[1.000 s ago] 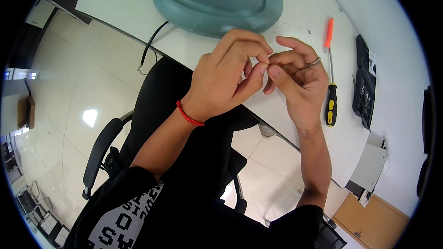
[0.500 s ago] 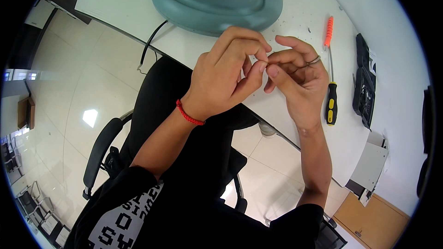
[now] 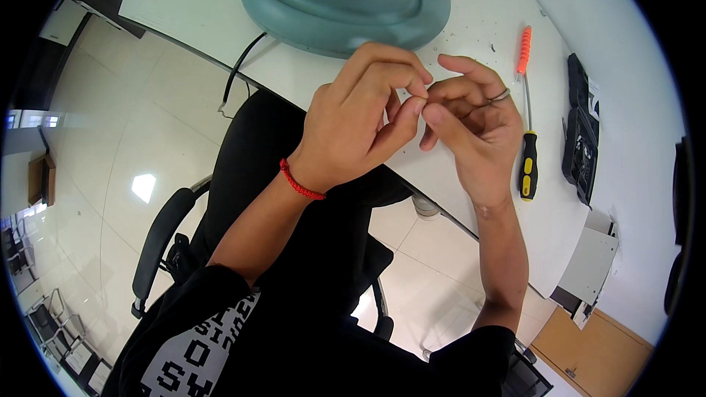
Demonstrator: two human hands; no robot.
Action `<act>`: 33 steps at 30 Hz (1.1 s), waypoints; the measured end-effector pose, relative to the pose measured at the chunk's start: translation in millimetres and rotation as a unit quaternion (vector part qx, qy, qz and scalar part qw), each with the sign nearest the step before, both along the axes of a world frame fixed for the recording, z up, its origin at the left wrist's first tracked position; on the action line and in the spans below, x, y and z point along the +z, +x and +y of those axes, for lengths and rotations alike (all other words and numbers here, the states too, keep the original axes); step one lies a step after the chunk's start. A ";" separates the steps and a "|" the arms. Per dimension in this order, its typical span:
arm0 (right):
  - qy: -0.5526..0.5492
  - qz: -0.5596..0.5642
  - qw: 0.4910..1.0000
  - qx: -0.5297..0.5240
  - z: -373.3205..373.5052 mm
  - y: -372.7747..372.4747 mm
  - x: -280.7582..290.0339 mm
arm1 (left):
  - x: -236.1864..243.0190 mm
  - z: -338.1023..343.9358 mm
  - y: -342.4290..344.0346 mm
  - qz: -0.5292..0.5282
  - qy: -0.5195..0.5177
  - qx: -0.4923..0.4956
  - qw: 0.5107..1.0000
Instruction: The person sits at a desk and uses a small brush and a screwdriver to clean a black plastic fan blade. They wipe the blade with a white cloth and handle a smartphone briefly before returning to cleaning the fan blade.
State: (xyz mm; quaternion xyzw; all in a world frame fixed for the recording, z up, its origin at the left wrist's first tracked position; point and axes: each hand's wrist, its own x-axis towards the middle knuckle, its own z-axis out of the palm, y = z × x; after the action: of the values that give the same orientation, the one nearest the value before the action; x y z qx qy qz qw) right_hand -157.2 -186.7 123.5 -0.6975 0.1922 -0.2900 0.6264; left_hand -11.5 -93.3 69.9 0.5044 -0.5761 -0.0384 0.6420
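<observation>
Both my hands meet in the air over the table's near edge. My left hand (image 3: 351, 117), with a red braided bracelet (image 3: 300, 182) at its wrist, is closed in a pinch of thumb and forefinger. Against those fingertips, the thumb and forefinger of my right hand (image 3: 482, 125) are also pinched; its other fingers curl loosely, one wearing a ring (image 3: 500, 95). Whatever sits between the fingertips is too small to make out. Beyond my hands stands a grey-green appliance (image 3: 346, 22) with a wide round base and white labels.
To the right on the white table (image 3: 471, 7) lie a screwdriver (image 3: 528, 165) with a black and yellow handle, an orange-handled tool (image 3: 523, 51) and an open black case (image 3: 581, 140) of small parts. A black cord (image 3: 239, 66) hangs over the edge. Below is a chair armrest (image 3: 165, 228).
Almost nothing differs. The fingers of my right hand have shifted very slightly; my left hand keeps its place.
</observation>
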 end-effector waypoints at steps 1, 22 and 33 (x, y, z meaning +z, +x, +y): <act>0.003 0.003 1.000 -0.005 0.6 1.0 0.0 | -0.6 0.0 0.2 -0.001 -0.002 0.001 1.000; 0.030 -0.013 0.999 0.003 -3.1 -0.4 -3.5 | -5.1 -6.6 -0.6 -0.008 -0.045 0.021 0.999; 0.024 -0.011 1.000 -0.003 -3.7 -1.5 -2.8 | -3.5 -5.3 -1.5 -0.009 -0.038 0.023 0.999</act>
State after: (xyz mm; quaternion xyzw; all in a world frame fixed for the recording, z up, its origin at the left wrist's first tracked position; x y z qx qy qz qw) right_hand -158.7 -190.4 120.7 -0.6786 0.1941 -0.2945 0.6443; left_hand -13.0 -98.6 66.4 0.4934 -0.5711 0.0031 0.6560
